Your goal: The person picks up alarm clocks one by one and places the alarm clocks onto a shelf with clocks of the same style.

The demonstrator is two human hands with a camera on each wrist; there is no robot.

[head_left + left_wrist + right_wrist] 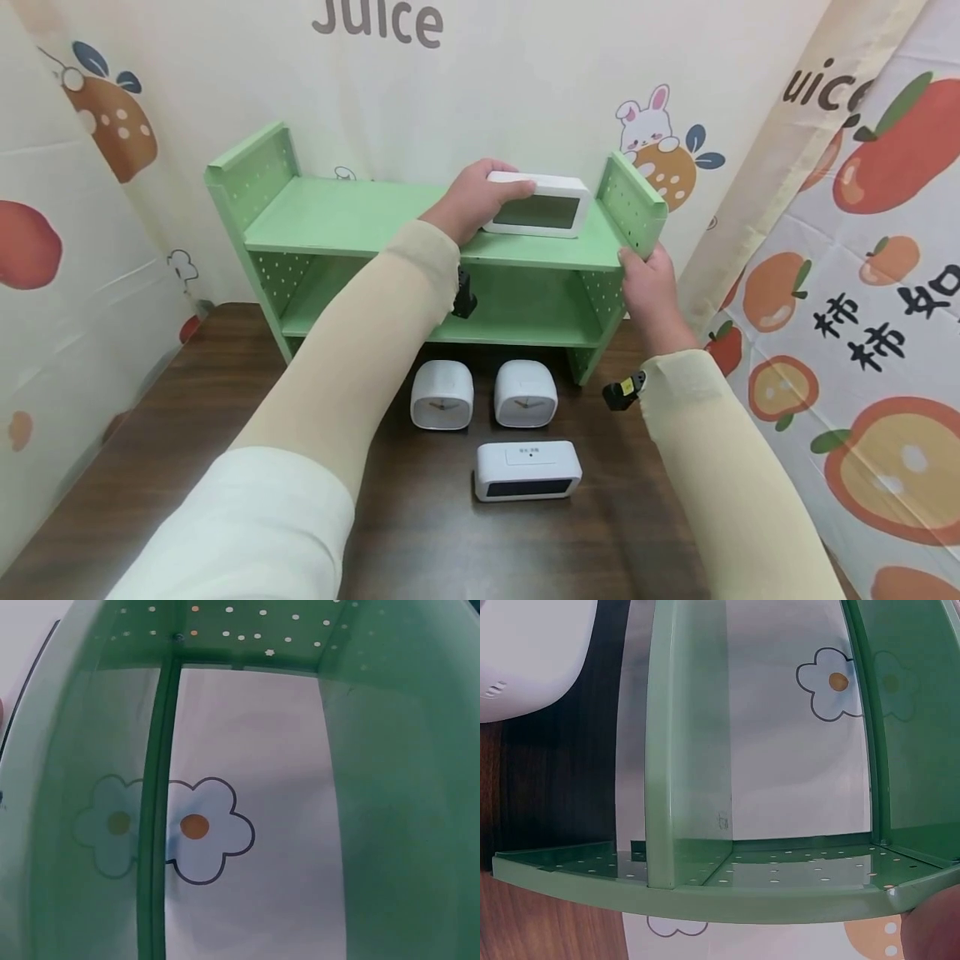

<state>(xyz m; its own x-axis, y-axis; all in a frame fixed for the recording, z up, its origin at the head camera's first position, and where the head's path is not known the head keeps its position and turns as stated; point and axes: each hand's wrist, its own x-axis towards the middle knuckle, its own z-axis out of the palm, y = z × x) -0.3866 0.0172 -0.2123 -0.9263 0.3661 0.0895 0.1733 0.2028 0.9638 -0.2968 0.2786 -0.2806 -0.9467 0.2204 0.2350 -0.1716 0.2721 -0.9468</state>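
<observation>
A white rectangular digital clock [543, 210] with a dark display stands on the top board of a green two-tier shelf [352, 212], toward its right end. My left hand [480, 200] holds the clock by its left end, thumb across the front upper edge and fingers behind. With my right hand [652, 287] I grip the front edge of the shelf's right side panel, just below the upper corner. In the right wrist view, part of the right hand [934, 926] shows at that panel's edge. The left wrist view looks through the shelf's lower tier [397, 787].
Two small white rounded clocks [442, 395] [526, 393] with hands stand on the dark wooden table [420, 533] before the shelf. Nearer lies another white rectangular digital clock [528, 472]. Printed curtains [525, 92] hang behind and at both sides.
</observation>
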